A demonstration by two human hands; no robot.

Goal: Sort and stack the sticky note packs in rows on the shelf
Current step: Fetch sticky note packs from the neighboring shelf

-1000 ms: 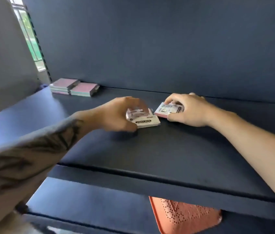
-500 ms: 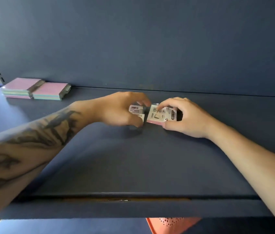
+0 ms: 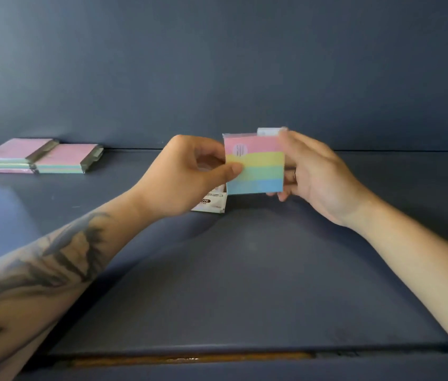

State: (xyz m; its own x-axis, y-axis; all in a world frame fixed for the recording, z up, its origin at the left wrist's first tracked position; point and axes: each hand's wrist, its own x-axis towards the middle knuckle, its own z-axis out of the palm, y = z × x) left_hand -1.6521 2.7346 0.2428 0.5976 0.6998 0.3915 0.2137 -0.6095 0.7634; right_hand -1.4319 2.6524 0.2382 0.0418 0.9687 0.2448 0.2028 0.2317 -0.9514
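two hands hold a rainbow-striped sticky note pack upright above a dark blue shelf.

the left hand [image 3: 190,174] pinches the striped pack [image 3: 254,165] at its left edge; the right hand [image 3: 310,171] grips its right side and back. just below the striped pack, a white-labelled pack [image 3: 212,203] lies flat on the shelf [image 3: 245,284]. far left of it, two pink-topped stacks [image 3: 43,158] sit side by side against the back wall. this looks like the sorting step; next the pack likely needs laying flat in a row. half a second earlier both hands were low on the shelf, each on a pack.
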